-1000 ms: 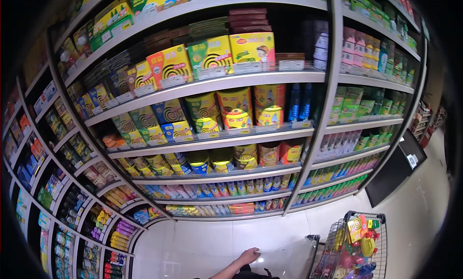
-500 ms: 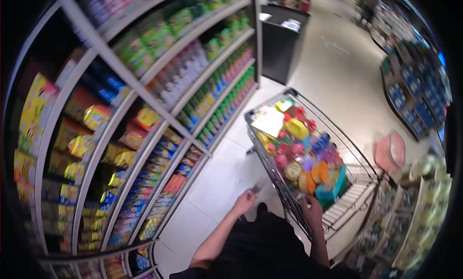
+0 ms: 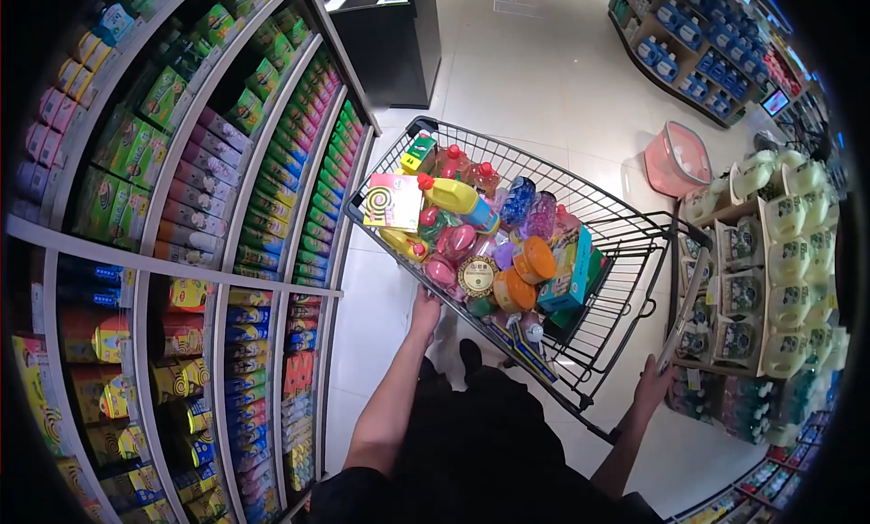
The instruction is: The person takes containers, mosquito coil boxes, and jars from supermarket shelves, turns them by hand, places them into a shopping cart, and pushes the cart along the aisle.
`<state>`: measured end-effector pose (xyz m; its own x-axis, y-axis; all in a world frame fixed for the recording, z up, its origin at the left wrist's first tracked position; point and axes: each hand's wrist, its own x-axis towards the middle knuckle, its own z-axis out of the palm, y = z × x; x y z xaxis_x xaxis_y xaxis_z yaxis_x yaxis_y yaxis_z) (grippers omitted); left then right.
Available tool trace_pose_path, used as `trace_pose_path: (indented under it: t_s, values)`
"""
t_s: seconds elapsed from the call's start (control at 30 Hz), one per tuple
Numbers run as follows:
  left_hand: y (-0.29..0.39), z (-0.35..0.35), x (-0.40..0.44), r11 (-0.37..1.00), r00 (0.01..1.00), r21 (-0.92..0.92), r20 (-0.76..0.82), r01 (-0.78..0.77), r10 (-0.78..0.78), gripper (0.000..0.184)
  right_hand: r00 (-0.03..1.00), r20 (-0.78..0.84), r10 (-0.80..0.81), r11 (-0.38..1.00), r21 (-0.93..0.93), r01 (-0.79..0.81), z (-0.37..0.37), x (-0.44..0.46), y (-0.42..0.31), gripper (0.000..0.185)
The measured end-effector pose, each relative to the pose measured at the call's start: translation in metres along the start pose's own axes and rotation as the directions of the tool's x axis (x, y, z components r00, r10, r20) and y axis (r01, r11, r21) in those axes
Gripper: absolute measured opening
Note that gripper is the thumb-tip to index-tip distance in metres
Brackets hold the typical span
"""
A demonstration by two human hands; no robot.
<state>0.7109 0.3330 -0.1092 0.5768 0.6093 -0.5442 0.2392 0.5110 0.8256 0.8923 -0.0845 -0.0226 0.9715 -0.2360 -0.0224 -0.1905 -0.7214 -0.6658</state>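
Note:
A wire shopping cart (image 3: 672,227) stands slantwise in front of me, loaded with goods. My left hand (image 3: 424,314) is at its near side rail, fingers curled against the edge and partly hidden. At the cart's right end, my right hand (image 3: 651,384) is wrapped round the lower end of the push handle (image 3: 686,311). Inside lie a yellow bottle (image 3: 458,202) with a red cap, a square box (image 3: 393,201) with a spiral print, orange-lidded tubs (image 3: 534,259), a teal box (image 3: 564,284) and several pink and purple bottles. A blue-and-yellow package (image 3: 523,350) lies along the near side.
Tall shelves (image 3: 245,275) packed with boxes and cans line my left. Beyond the cart stand a black counter (image 3: 388,48) and a pink basket (image 3: 677,159) on the floor. Shelves of pale jugs (image 3: 784,252) rise close by the handle. Blue bottles fill a far display (image 3: 693,48).
My left hand has moved from beside the cart to its near rail. My right hand has shifted from the cart's side to the handle. The view has swung rightward and sharpened.

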Motion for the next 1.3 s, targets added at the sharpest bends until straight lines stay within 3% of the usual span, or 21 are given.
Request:
trace_pose_path:
  t_s: [0.03,0.07,0.13,0.2,0.27,0.37,0.4,0.47,0.73,0.8,0.87,0.93,1.0,1.03,1.13,1.17,1.3]
  values:
    - [-0.010,0.002,0.006,1.000,1.000,0.002,0.010,0.006,-0.006,0.066,0.989,0.049,0.140,0.984,0.102,-0.145,0.000,0.000,0.001,0.050]
    - [-0.028,0.001,0.013,1.000,0.999,0.024,0.049,-0.002,0.001,0.068,0.988,0.043,0.149,0.983,0.101,-0.152,-0.002,0.001,0.003,0.050]
    - [-0.044,0.007,0.009,0.999,0.996,0.046,0.085,-0.007,0.003,0.072,0.948,0.241,0.210,0.913,0.299,-0.278,-0.007,0.007,0.004,0.037]
    - [-0.054,0.025,-0.005,0.986,0.992,0.105,-0.006,-0.128,0.129,0.080,0.939,0.258,0.226,0.915,0.273,-0.296,-0.010,0.007,-0.006,0.032]
    - [-0.070,0.037,-0.017,0.989,0.992,0.073,0.030,-0.125,0.123,0.082,0.929,0.274,0.248,0.919,0.237,-0.315,-0.012,0.006,-0.009,0.029]
    - [-0.082,0.056,-0.023,0.889,0.942,0.337,-0.024,-0.309,0.336,0.081,0.943,0.254,0.214,0.929,0.246,-0.277,-0.010,0.010,-0.005,0.027]
    - [-0.077,0.061,-0.023,0.885,0.938,0.340,-0.022,-0.319,0.346,0.081,0.940,0.246,0.237,0.927,0.231,-0.294,-0.009,0.010,-0.006,0.026]
    - [-0.072,0.070,-0.023,0.905,0.978,0.423,-0.166,-0.044,0.126,0.074,0.937,0.235,0.260,0.922,0.227,-0.313,-0.007,0.010,-0.011,0.026]
    - [-0.077,0.070,-0.008,0.879,0.965,0.476,-0.222,-0.020,0.142,0.058,0.937,0.220,0.272,0.921,0.224,-0.320,0.000,0.006,0.000,0.024]
    - [-0.088,0.062,0.014,0.845,0.931,0.498,-0.176,-0.196,0.320,0.061,0.935,0.229,0.270,0.913,0.249,-0.324,0.005,0.008,-0.004,0.024]
    - [-0.076,0.061,0.025,0.849,0.937,0.496,-0.173,-0.183,0.304,0.061,0.934,0.236,0.268,0.901,0.281,-0.330,0.014,0.010,-0.014,0.024]
    - [-0.067,0.061,0.042,0.854,0.945,0.489,-0.155,-0.179,0.287,0.061,0.865,0.338,0.371,0.812,0.334,-0.479,0.017,0.009,-0.027,0.025]
    - [-0.059,0.055,0.065,0.811,0.957,0.567,-0.128,-0.146,0.262,0.062,0.838,0.378,0.395,0.768,0.366,-0.526,0.023,0.008,-0.040,0.025]
    - [-0.050,0.053,0.070,0.842,0.976,0.522,-0.079,-0.135,0.205,0.065,0.801,0.427,0.419,0.720,0.382,-0.580,0.025,0.008,-0.045,0.025]
    - [-0.029,0.050,0.106,0.807,0.937,0.508,0.000,-0.301,0.349,0.063,0.807,0.420,0.415,0.699,0.421,-0.578,0.046,0.010,-0.058,0.024]
    - [-0.023,0.046,0.120,0.852,0.980,0.489,0.027,-0.186,0.198,0.065,0.816,0.405,0.413,0.696,0.438,-0.569,0.051,0.010,-0.062,0.024]
    - [-0.001,0.031,0.169,0.813,0.966,0.526,0.191,-0.250,0.174,0.068,0.832,0.353,0.428,0.676,0.485,-0.554,0.074,0.000,-0.086,0.024]
